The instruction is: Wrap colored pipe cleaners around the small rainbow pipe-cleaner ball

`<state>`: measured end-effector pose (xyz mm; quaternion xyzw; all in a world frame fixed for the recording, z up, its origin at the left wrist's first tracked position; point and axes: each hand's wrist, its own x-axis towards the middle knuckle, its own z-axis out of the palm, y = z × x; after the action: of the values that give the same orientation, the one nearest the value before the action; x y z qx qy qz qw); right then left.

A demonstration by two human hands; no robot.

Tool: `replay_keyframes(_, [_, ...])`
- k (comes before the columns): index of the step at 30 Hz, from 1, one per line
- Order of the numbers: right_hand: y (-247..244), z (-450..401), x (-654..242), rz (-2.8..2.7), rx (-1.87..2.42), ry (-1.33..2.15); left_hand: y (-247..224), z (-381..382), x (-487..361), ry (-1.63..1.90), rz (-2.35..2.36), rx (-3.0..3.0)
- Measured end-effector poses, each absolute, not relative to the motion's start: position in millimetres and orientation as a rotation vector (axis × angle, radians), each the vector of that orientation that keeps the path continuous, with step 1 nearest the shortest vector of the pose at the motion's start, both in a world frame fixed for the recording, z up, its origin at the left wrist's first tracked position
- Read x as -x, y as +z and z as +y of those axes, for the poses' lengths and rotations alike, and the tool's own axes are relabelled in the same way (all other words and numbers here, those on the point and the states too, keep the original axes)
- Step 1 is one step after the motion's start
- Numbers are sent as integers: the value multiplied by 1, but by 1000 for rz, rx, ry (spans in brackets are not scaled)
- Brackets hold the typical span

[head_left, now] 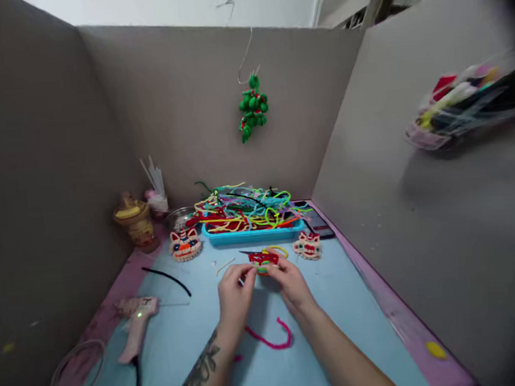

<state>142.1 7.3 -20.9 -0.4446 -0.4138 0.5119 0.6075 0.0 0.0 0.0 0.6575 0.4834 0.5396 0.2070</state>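
Between my hands is a small craft piece [262, 263] of red, green and orange fuzzy stems, probably pipe cleaners. My right hand [295, 283] grips its right side. My left hand [237, 294] pinches at its left edge with thumb and forefinger; how much it holds is too small to tell. Just behind the piece lie scissors with a yellow handle [282, 250], the dark blade pointing left. A pink fuzzy stem [275, 344] curls on the blue mat [199, 354] below my hands. Two finished-looking cat-like faces, one orange-and-blue [185, 246] and one red-and-cream [308, 247], sit to either side.
A blue tray [252, 236] heaped with coloured stems stands at the back. On the left are a glue gun [138, 326] with its cord, a black stem [168, 279] and a brown cup [137, 224]. Grey panels wall three sides; a green ornament [254, 109] hangs at the rear.
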Motion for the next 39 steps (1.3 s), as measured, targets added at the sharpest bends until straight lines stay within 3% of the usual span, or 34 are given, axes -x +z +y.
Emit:
replay_keyframes(14, [-10,-5,-139,-1291,1137,731,5,-4,-6,1540,1498,-1447])
replay_keyframes(26, [-4,-11,-135,-1384,1175,583,4,-3,-9,1427,1330,-1180])
replay_keyframes(39, [-4,-12,-135,-1418,1177,541,2,2,-5,1410,1347,-1319])
